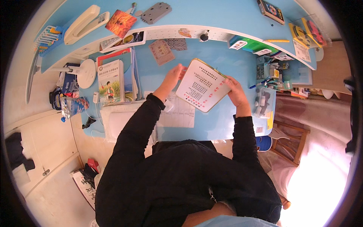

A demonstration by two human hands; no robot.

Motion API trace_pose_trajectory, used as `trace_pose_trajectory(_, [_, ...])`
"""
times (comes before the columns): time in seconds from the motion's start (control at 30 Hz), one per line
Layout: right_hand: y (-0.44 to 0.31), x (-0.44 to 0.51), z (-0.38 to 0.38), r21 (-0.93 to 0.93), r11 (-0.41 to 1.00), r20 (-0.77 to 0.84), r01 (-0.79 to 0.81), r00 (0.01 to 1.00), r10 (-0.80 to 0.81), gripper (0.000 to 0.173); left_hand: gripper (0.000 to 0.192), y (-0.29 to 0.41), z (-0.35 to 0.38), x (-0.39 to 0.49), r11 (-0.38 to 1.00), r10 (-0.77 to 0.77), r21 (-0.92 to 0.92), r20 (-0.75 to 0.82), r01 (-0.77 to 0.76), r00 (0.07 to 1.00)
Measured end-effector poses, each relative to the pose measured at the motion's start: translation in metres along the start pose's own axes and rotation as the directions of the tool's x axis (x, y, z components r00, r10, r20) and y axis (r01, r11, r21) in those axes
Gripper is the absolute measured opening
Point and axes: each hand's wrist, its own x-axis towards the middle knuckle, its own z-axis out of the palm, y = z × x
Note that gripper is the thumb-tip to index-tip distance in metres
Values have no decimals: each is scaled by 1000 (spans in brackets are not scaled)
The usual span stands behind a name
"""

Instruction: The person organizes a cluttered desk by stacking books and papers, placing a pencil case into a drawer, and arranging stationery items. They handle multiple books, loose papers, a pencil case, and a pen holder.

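A small whiteboard with rounded corners is up over the desk, tilted in my view. Rows of black and red handwriting cover its face. At its left edge is my left hand, its fingertips partly hidden behind the board. My right hand grips the right corner, with fingers along the edge. Below the board lies a printed sheet with a table, partly covered by the board and my left forearm. A small white object shows beside my left wrist.
Books and a white lamp base stand at the left of the blue desk. Two patterned cards lie at the back. Pens and a clear plastic box are on the right. A raised shelf runs along the back.
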Motion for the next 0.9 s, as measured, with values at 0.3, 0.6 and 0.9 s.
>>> trace_pose_trajectory(0.3, [-4,-35,15,-337,898,-120,281,934,-337,20,41,33,17,44,990,138,-70,312,-122,940])
trace_pose_trajectory(0.6, [-11,-88,26,-380,797,194,470,882,-429,27,60,23,58,-48,878,407,219,125,-425,905])
trace_pose_trajectory(0.9, [31,-33,-11,-371,899,414,234,908,-65,48,70,1,54,-57,793,516,333,81,-511,853])
